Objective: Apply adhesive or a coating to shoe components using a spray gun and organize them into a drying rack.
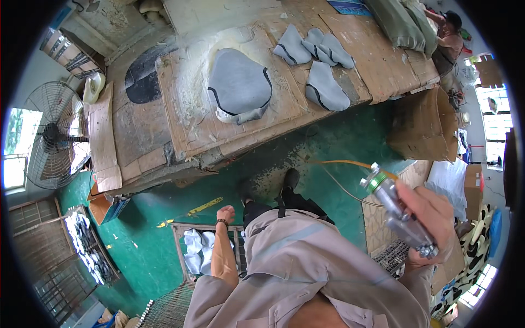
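Observation:
My right hand (432,218) is wrapped round a metal spray gun (396,205) with a green ring near its nozzle, held out at the right of my body. A thin orange-yellow hose (350,162) runs beside the gun. My left hand (225,214) hangs low at my left side, its fingers loosely bent and nothing in them. On the workbench ahead, away from both hands, lies a large rounded grey piece (239,82) with black edging. Several smaller grey pieces with black edging, such as one grey piece (326,87), lie to its right.
Residue-caked cardboard (186,128) covers the workbench. A large fan (52,134) stands at the left. Under the bench's right end is an open cardboard box (424,126). Beside my left arm, a rack (179,240) holds pale pieces. Another person (449,41) works at the far right.

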`<action>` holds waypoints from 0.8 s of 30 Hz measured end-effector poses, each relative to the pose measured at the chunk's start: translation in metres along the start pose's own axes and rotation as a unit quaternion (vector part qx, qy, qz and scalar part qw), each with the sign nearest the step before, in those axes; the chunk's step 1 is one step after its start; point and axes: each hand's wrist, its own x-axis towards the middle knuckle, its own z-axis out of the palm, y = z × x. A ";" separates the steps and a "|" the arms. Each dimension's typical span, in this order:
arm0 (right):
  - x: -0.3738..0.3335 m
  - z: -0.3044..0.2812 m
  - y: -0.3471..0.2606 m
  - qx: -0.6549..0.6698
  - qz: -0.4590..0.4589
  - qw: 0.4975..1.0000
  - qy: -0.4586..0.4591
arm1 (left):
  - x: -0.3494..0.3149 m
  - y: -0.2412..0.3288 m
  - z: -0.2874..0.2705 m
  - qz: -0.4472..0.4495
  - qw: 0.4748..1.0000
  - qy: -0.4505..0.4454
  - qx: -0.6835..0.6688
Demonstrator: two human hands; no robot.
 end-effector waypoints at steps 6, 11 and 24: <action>0.013 0.021 -0.054 0.002 0.072 0.997 -0.024 | 0.001 0.055 -0.020 0.032 0.999 0.026 0.033; 0.027 0.047 -0.092 0.001 0.113 0.992 0.060 | 0.008 0.049 -0.040 0.040 0.998 0.006 0.053; 0.018 0.074 -0.179 -0.071 -0.036 0.997 -0.016 | 0.017 -0.005 -0.096 -0.024 0.999 -0.031 0.027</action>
